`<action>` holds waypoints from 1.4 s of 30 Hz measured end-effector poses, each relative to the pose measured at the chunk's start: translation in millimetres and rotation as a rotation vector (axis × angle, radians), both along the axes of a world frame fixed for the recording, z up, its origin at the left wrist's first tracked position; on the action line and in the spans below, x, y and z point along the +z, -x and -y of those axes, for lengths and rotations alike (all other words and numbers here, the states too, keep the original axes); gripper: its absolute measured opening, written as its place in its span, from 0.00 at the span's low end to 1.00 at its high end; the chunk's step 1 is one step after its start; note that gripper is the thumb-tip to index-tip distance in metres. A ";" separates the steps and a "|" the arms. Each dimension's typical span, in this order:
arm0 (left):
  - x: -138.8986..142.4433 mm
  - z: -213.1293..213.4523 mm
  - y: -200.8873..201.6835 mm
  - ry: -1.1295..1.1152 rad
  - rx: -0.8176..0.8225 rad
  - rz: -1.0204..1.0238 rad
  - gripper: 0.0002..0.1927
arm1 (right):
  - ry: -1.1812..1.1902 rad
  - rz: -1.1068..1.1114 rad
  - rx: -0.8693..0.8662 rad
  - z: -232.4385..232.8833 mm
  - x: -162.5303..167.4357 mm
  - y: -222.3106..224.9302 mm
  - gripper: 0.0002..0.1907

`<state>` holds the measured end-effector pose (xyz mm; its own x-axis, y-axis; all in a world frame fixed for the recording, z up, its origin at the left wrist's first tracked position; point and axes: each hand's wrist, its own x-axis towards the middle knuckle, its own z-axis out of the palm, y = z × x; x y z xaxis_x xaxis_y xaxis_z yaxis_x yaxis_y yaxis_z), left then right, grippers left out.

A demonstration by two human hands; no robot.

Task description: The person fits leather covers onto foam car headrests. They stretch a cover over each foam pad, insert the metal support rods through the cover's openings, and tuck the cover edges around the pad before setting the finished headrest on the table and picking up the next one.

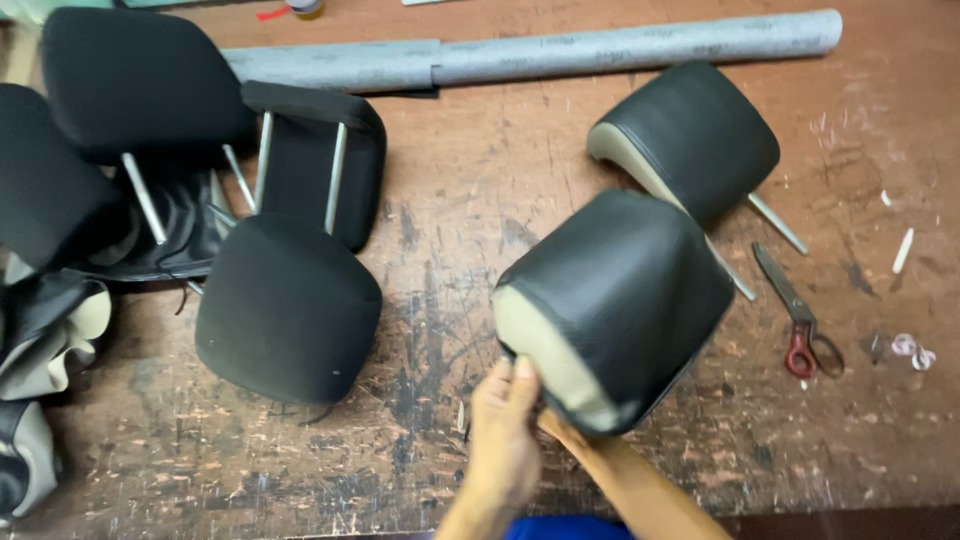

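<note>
Scarred brown wooden workbench (440, 200). Left hand (503, 430) gripped the near lower corner of a black-and-beige leatherette headrest (620, 300); right hand hidden beneath it, grip unclear. Headrest extended up-right from the hands. Red-handled scissors (800, 320) lay right.

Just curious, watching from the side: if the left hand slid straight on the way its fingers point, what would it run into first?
The left hand already touches the black-and-beige leather-covered headrest, so it meets that at once.

- Headrest (620, 300): black grained leatherette with slight sheen, beige panel.
- Left of it, headrest (288, 310): matt black cloth, metal posts.
- Table (450, 190): worn, scratched wood.
- Scissors (795, 310): metal, red plastic handles.
</note>
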<state>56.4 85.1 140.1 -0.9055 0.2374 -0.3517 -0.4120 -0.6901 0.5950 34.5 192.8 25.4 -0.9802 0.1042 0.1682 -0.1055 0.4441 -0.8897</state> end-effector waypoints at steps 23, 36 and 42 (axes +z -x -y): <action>-64.2 100.5 -127.7 0.589 -0.259 0.010 0.19 | 0.894 0.830 -0.441 -115.6 119.9 -129.5 0.22; -21.5 21.4 -156.5 0.794 0.372 0.367 0.20 | 0.303 0.543 -0.359 -128.7 80.5 -154.0 0.29; -87.7 28.3 -193.3 0.967 0.515 -0.071 0.25 | 0.225 0.356 -0.176 -141.2 50.3 -172.8 0.27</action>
